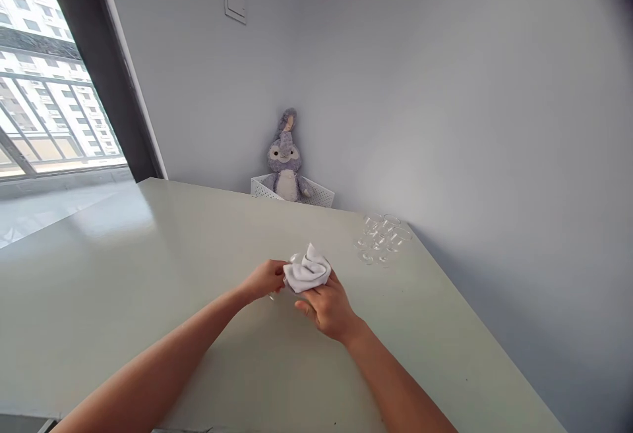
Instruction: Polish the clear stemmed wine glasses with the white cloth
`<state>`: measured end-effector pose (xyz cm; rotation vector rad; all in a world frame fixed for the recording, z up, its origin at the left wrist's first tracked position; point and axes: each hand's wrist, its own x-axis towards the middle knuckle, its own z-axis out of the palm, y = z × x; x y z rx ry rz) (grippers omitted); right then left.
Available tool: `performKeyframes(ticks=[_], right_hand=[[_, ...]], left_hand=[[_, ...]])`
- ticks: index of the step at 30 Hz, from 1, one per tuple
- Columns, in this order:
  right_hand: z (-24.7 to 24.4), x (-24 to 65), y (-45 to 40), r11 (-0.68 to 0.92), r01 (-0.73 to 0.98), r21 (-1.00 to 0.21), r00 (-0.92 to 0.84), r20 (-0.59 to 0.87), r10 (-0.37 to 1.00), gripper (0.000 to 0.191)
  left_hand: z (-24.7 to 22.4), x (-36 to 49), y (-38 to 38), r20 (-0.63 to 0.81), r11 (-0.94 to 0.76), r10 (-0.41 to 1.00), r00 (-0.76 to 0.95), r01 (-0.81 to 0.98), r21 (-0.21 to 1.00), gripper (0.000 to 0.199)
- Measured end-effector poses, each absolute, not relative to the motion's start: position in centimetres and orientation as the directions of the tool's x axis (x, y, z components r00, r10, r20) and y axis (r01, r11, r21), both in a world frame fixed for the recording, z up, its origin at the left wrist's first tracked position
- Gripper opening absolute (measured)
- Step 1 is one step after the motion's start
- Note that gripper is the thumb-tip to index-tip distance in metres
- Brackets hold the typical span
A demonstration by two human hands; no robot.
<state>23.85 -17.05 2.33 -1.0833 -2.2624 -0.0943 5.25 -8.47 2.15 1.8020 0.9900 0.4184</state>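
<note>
Above the table, my left hand is closed, fingers pinched around a clear glass. Most of that glass is hidden by the fingers and the cloth; a thin curved edge shows below the hand. Bunched in folds, a white cloth lies against the glass. My right hand grips this cloth from below and from the right, its thumb pointing left. Both hands are close together over the middle of the table.
Several clear stemmed glasses stand grouped at the table's far right edge. Behind the pale table, a plush rabbit sits in a white perforated basket in the wall corner. A window is at the left.
</note>
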Motion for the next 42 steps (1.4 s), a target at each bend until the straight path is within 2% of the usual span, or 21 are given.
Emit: performKeyframes(ticks=[3, 6, 9, 11, 14, 16, 18, 20, 24, 28, 34, 39, 42], right_hand=[[2.6, 22.9, -17.3, 0.645, 0.748, -0.157, -0.468, 0.564, 0.680, 0.026], [2.9, 22.9, -17.4, 0.563, 0.800, -0.208, -0.368, 0.571, 0.733, 0.023], [3.3, 23.3, -17.4, 0.468, 0.803, -0.370, -0.235, 0.525, 0.818, 0.024], [3.4, 23.9, -17.1, 0.393, 0.734, -0.554, -0.119, 0.465, 0.877, 0.025], [3.1, 25.0, -16.2, 0.257, 0.428, -0.866, 0.076, 0.318, 0.945, 0.025], [2.7, 25.5, -15.6, 0.140, 0.126, -0.982, 0.178, 0.161, 0.971, 0.028], [2.1, 25.5, -15.2, 0.060, -0.160, -0.985, 0.235, 0.021, 0.972, 0.028], [1.5, 24.8, -15.1, 0.045, -0.381, -0.924, 0.273, -0.066, 0.960, 0.025], [1.1, 22.6, -15.7, 0.039, -0.623, -0.781, 0.225, -0.131, 0.966, 0.027], [0.9, 20.8, -16.5, 0.018, -0.635, -0.772, 0.158, -0.107, 0.982, 0.036], [1.7, 19.9, -17.5, 0.045, -0.524, -0.850, 0.055, 0.019, 0.998, 0.036], [2.5, 19.5, -17.9, 0.105, -0.345, -0.933, -0.053, 0.132, 0.990, 0.051], [1.7, 19.6, -17.5, 0.093, -0.298, -0.950, 0.040, 0.085, 0.996, 0.043]], left_hand=[[2.3, 5.9, -9.7, -0.120, -0.334, 0.768, 0.629, 0.554, 0.763, 0.016], [2.5, 6.3, -10.9, 0.020, -0.544, 0.741, 0.671, 0.582, 0.604, 0.027], [2.6, 6.4, -11.6, 0.160, -0.733, 0.652, 0.742, 0.561, 0.385, 0.026], [2.5, 6.4, -11.8, 0.200, -0.795, 0.598, 0.776, 0.540, 0.277, 0.018], [2.2, 6.5, -12.1, 0.204, -0.785, 0.612, 0.764, 0.555, 0.275, 0.016], [2.0, 6.7, -12.1, 0.190, -0.734, 0.665, 0.722, 0.586, 0.343, 0.019], [1.9, 6.9, -12.2, 0.180, -0.674, 0.720, 0.670, 0.615, 0.409, 0.022], [1.8, 7.1, -12.3, 0.185, -0.628, 0.762, 0.620, 0.640, 0.442, 0.023], [1.4, 7.5, -12.6, 0.258, -0.599, 0.797, 0.546, 0.661, 0.453, 0.022], [1.0, 7.9, -12.8, 0.358, -0.635, 0.772, 0.525, 0.655, 0.409, 0.021], [0.5, 7.9, -12.8, 0.529, -0.699, 0.691, 0.493, 0.641, 0.317, 0.050], [-0.8, 8.2, -13.2, 0.508, -0.671, 0.715, 0.480, 0.675, 0.306, 0.059], [-1.0, 8.5, -13.3, 0.425, -0.680, 0.733, 0.531, 0.594, 0.430, 0.060]])
